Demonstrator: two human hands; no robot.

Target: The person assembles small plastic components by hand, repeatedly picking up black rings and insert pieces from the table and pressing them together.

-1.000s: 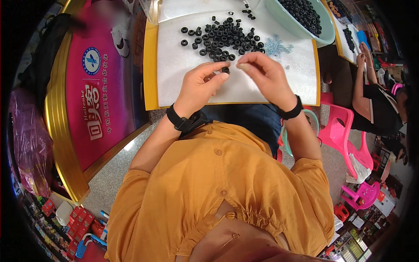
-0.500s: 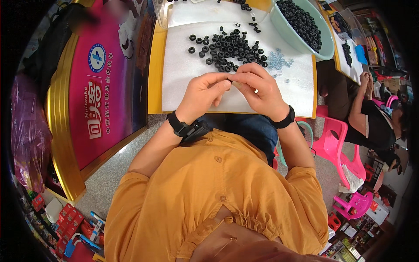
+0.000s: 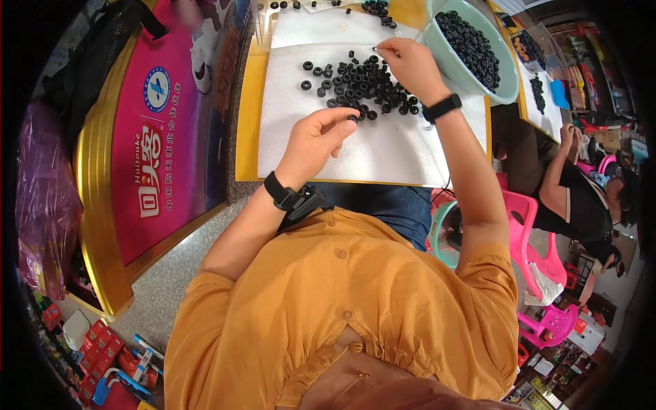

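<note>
My left hand (image 3: 316,145) is closed in a pinch on a small black ring-shaped piece (image 3: 352,118), just nearer than a loose pile of similar black pieces (image 3: 362,83). Beyond the pile's right part, my right hand (image 3: 412,67) reaches over the white foam sheet (image 3: 400,154). Its thumb and forefinger are pressed together near the sheet's surface; a tiny dark speck shows at their tips, too small to name. The right wrist and forearm mostly cover the small clear bits on the sheet.
A pale green basin (image 3: 507,83) full of black pieces stands at the right. A clear plastic tray (image 3: 268,24) sits at the far left of the yellow table (image 3: 247,130). Pink chairs (image 3: 521,229) and another person (image 3: 577,195) are to the right, a magenta panel (image 3: 160,150) left.
My hands were together in front of the pile. The right has moved away to the far side of the pile, while the left stays near its place with a black ring showing between its fingertips.
</note>
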